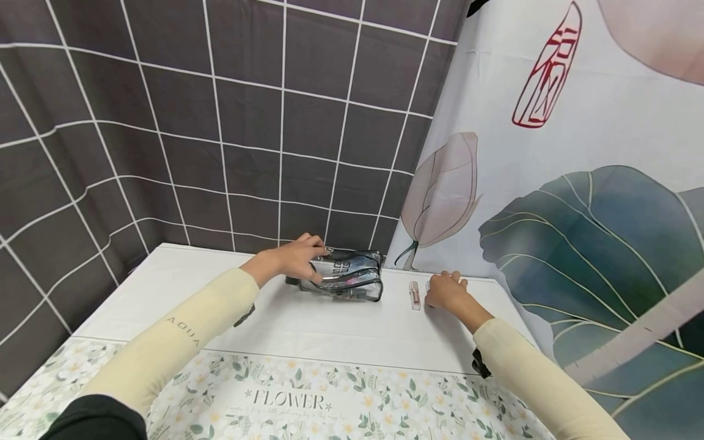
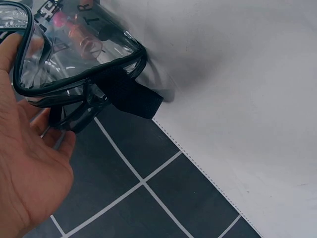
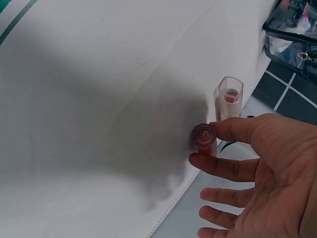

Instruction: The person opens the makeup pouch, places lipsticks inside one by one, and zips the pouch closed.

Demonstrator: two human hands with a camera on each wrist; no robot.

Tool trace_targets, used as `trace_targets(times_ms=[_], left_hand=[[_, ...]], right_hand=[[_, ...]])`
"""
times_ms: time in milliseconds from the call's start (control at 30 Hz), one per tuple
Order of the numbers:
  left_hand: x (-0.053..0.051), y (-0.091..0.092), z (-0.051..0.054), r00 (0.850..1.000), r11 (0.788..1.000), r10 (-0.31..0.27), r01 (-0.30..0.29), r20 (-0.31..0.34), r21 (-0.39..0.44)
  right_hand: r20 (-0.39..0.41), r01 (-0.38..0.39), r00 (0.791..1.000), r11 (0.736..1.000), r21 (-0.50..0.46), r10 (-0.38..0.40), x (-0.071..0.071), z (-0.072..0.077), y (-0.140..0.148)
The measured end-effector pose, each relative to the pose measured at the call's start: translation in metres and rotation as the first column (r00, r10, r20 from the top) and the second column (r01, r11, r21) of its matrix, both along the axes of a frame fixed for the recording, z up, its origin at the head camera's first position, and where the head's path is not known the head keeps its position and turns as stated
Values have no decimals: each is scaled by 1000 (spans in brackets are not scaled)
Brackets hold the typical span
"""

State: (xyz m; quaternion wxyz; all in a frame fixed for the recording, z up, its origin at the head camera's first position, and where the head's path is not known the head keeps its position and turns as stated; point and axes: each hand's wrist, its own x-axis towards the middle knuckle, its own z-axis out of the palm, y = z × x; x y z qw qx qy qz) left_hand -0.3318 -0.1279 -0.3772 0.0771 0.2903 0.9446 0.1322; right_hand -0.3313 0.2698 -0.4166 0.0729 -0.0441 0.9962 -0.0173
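A clear toiletry bag with black trim [image 1: 354, 278] lies on the white table, small cosmetics showing through its sides. My left hand [image 1: 299, 256] grips the bag's left end; in the left wrist view the thumb lies on the clear side and the other fingers are partly hidden behind the trim. Between thumb and index finger, my right hand [image 3: 277, 173] pinches a small reddish lip tube [image 3: 203, 139] at the tabletop, its other fingers spread. Just beside it stands a clear-cased lipstick [image 3: 229, 101], also seen left of the right hand in the head view.
The white tabletop [image 1: 330, 330] ends at the back against a dark grid-patterned cloth [image 1: 247, 165]. A floral mat [image 1: 286, 379] marked FLOWER covers the front. At the right hangs a pale curtain with leaf prints [image 1: 594, 232]. A black strap [image 2: 131, 96] sticks out from the bag.
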Motion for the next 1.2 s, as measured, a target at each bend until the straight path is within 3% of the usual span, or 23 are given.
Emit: trace_targets(times_ms=[333, 567, 833, 1200], left_hand=[[-1, 3, 3, 1000, 1000, -4, 4, -1, 8], [0, 1, 1, 1000, 1000, -3, 3, 0, 13], [-1, 0, -3, 1000, 1000, -13, 13, -11, 18], [-2, 1, -5, 1000, 1000, -16, 16, -22, 16]], right_hand=[[-5, 18, 1000, 1000, -15, -18, -1, 3, 3], [-32, 19, 999, 999, -51, -21, 1, 15, -3], [-100, -23, 995, 999, -45, 19, 1, 35, -13], [-200, -121, 974, 990, -67, 105, 0, 45, -28]])
